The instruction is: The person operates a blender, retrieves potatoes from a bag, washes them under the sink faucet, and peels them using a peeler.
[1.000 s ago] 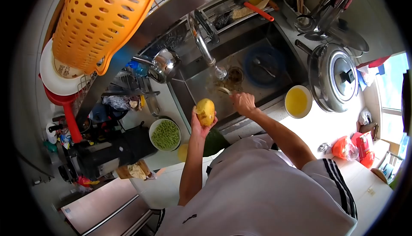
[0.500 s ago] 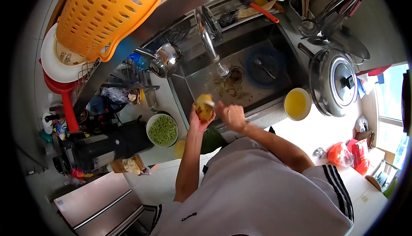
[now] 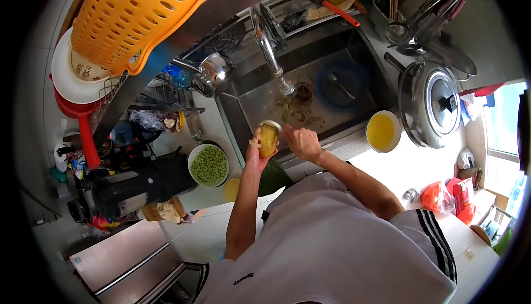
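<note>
My left hand (image 3: 255, 153) is closed around a partly peeled yellow potato (image 3: 268, 141) at the sink's near edge. A peeler (image 3: 270, 123) with a pale head lies against the top of the potato, and my right hand (image 3: 303, 143) grips its handle, which is mostly hidden by the fingers. Strips of peel hang by the left fingers. Beyond the hands, peelings (image 3: 296, 117) lie scattered on the floor of the steel sink (image 3: 243, 113), around the drain. A blue basin (image 3: 326, 96) with a spoon (image 3: 342, 86) in it stands at the sink's right.
Left of the sink is a bowl of green beans or peas (image 3: 208, 165). A bowl of yellow liquid (image 3: 382, 131) and a lidded pan (image 3: 430, 107) stand at the right. The faucet (image 3: 268, 47) reaches over the sink, and an orange basket (image 3: 138, 16) sits high at the upper left.
The potato now stands more upright in my left hand, showing more bare yellow flesh. The peeler head has shifted up to its far end. My right hand is slightly lower.
</note>
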### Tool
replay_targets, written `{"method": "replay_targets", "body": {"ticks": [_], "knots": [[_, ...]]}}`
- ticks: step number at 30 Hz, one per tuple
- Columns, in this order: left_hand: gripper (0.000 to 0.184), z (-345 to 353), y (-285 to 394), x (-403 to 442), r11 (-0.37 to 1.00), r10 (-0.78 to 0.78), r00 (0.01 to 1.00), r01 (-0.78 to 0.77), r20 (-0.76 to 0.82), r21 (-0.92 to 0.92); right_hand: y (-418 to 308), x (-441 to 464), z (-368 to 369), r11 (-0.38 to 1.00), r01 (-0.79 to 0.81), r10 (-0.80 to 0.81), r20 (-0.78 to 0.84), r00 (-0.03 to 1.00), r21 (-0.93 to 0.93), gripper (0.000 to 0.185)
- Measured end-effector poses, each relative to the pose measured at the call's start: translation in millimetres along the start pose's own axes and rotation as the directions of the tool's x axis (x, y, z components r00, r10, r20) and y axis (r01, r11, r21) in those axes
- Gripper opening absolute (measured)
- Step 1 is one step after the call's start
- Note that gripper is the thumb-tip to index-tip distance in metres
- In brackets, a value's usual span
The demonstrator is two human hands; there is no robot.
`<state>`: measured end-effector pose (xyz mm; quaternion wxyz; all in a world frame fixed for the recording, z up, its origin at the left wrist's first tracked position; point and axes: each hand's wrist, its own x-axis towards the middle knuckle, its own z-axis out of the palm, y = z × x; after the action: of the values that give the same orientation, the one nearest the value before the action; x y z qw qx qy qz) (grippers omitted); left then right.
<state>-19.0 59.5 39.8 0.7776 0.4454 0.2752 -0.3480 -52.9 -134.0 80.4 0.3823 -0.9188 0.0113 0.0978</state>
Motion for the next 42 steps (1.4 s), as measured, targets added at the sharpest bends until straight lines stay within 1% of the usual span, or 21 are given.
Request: {"method": "replay_targets", "body": {"ticks": [1, 4, 5, 8, 9, 12, 13, 16, 18, 21, 22, 24, 26, 27, 30, 33, 34, 36, 38, 40, 42], "knots": [[0.053, -3.0, 0.0, 0.4, 1.000, 0.015, 1.000, -0.016, 0.027, 0.022, -2.2, -0.5, -1.1, 1.000, 0.021, -0.021, -0.013, 1.000, -0.013, 0.023], [0.052, 16.8, 6.5, -14.2, 0.998, 0.070, 0.987, -0.069, 0.146, -0.015, 66.2, 14.5, 36.3, 0.952, 0.118, -0.079, 0.145, 0.986, -0.282, 0.023], [0.052, 22.9, 11.2, -21.8, 0.996, 0.088, 0.979, -0.082, 0.186, -0.040, 75.8, 10.4, 38.2, 0.968, 0.055, -0.043, 0.056, 0.998, -0.243, 0.020], [0.050, 30.8, 18.9, -16.6, 0.967, 0.008, 0.996, 0.014, 0.084, -0.256, 39.6, 1.0, 8.6, 0.990, -0.129, 0.123, -0.094, 0.988, -0.064, 0.016], [0.051, 25.9, 17.8, -9.7, 0.947, -0.045, 0.995, 0.072, 0.093, -0.314, 27.3, -1.1, 6.7, 0.993, -0.109, 0.104, -0.105, 0.989, -0.037, 0.019], [0.050, 10.2, 10.8, 3.8, 0.943, -0.069, 0.991, 0.102, 0.114, -0.316, -7.7, -10.7, 4.7, 0.998, 0.066, -0.066, -0.064, 0.996, -0.014, 0.021], [0.051, 13.3, 8.1, 6.8, 0.956, -0.043, 0.999, 0.040, -0.003, -0.290, -16.1, -14.6, 3.8, 0.993, 0.109, -0.111, -0.067, 0.992, -0.035, 0.020], [0.050, 17.7, 7.1, 5.2, 0.991, 0.054, 0.983, -0.073, -0.175, -0.107, -23.8, -15.7, 0.3, 0.972, 0.217, -0.224, -0.071, 0.972, -0.093, 0.018], [0.050, 9.4, 8.2, 7.5, 0.993, 0.121, 0.978, -0.119, -0.168, 0.023, -15.9, -9.2, 0.1, 0.960, 0.255, -0.263, -0.058, 0.963, -0.115, 0.020], [0.050, 19.1, 8.4, -4.3, 0.986, 0.122, 0.981, -0.101, -0.151, 0.136, 43.2, 22.9, 24.2, 0.904, 0.174, -0.221, -0.080, 0.972, -0.392, 0.018], [0.050, 25.1, 10.0, -13.5, 0.983, 0.107, 0.982, -0.082, -0.153, 0.164, 44.6, 27.9, 7.7, 0.923, 0.040, -0.029, 0.036, 0.999, -0.382, 0.021], [0.051, 22.7, 12.0, -15.0, 0.997, 0.042, 0.998, -0.045, -0.044, -0.055, 42.3, 25.8, -8.7, 0.969, -0.067, 0.056, -0.053, 0.997, -0.239, 0.020], [0.051, 8.0, 8.7, -2.9, 0.935, -0.042, 0.993, 0.078, 0.111, -0.345, 20.8, 14.3, -11.2, 0.983, -0.015, 0.000, -0.080, 0.997, -0.180, 0.019], [0.051, 9.7, 11.0, -3.0, 0.927, -0.052, 0.991, 0.094, 0.122, -0.364, 7.3, 5.1, -6.0, 0.988, 0.014, -0.028, -0.089, 0.996, -0.151, 0.019], [0.052, 5.5, 3.3, 3.6, 0.926, -0.002, 1.000, 0.009, 0.020, -0.377, -23.3, -9.4, 3.7, 0.991, 0.130, -0.132, -0.109, 0.985, -0.022, 0.014], [0.047, 2.6, 0.5, -5.8, 0.938, -0.043, 0.989, 0.089, 0.144, -0.335, 20.7, 22.5, 14.1, 0.948, 0.099, -0.117, -0.041, 0.992, -0.301, 0.021], [0.046, 6.1, 2.1, -13.0, 0.939, -0.059, 0.978, 0.124, 0.202, -0.321, 45.3, 32.4, 18.8, 0.951, 0.028, -0.021, 0.028, 0.999, -0.307, 0.027], [0.045, 19.3, 9.1, -16.9, 0.927, -0.023, 0.985, 0.086, 0.173, -0.365, 56.2, 28.8, 3.0, 0.959, -0.083, 0.094, 0.031, 0.995, -0.270, 0.026], [0.047, 26.1, 11.2, -12.8, 0.905, -0.025, 0.998, 0.051, 0.066, -0.422, 40.4, 17.4, 2.4, 0.984, -0.080, 0.070, -0.067, 0.995, -0.158, 0.026], [0.048, 17.2, 8.2, -4.2, 0.951, 0.001, 0.999, 0.012, 0.043, -0.308, -2.9, 4.7, -14.8, 0.997, -0.083, 0.081, -0.108, 0.991, -0.011, 0.026], [0.047, 14.7, 7.7, -5.0, 0.986, 0.054, 0.997, -0.044, 0.062, -0.161, -14.8, 0.8, -11.1, 0.999, 0.051, -0.051, -0.053, 0.997, -0.001, 0.027]]}}
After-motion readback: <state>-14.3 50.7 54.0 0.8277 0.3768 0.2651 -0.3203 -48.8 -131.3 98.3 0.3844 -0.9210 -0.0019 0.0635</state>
